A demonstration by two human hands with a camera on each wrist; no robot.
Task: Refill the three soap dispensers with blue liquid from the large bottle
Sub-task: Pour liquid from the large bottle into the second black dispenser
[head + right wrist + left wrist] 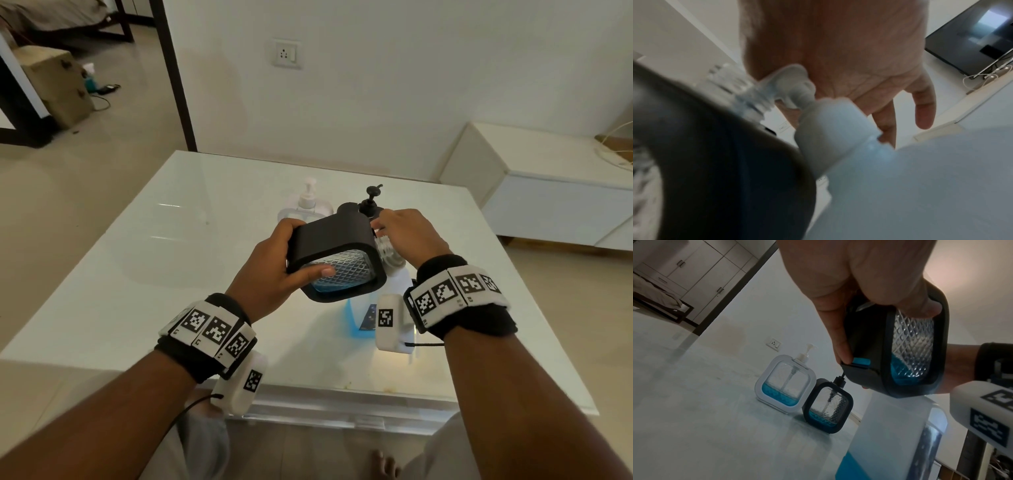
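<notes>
A person's left hand (274, 270) grips a black-framed dispenser (337, 255) in the air above the white table (144, 260), thumb across its diamond-patterned clear face and fingers wrapped round the far side. The dispenser is tipped onto its side: its long axis runs roughly level, base toward the person's left, neck toward the right, where a clear threaded neck (754, 97) shows in the blurred right wrist view. A little blue liquid pools in its low corner.

The right hand (407, 236) is at that neck, fingers closed round something there; from the right wrist view the outer fingers hang loose, and just what is pinched cannot be told.

Directly under the held dispenser stands the large bottle (892, 434), upright, translucent white with a white pump top (795, 84), blue liquid in its lower part only.

Three dispensers are in view in all. The other two stand upright side by side farther back on the table: a white-framed one (785, 382) with a white pump, and a second black-framed one (828, 407) with a black pump, just beside it. Each holds a shallow band of blue at the bottom. One large bottle, two hands.
</notes>
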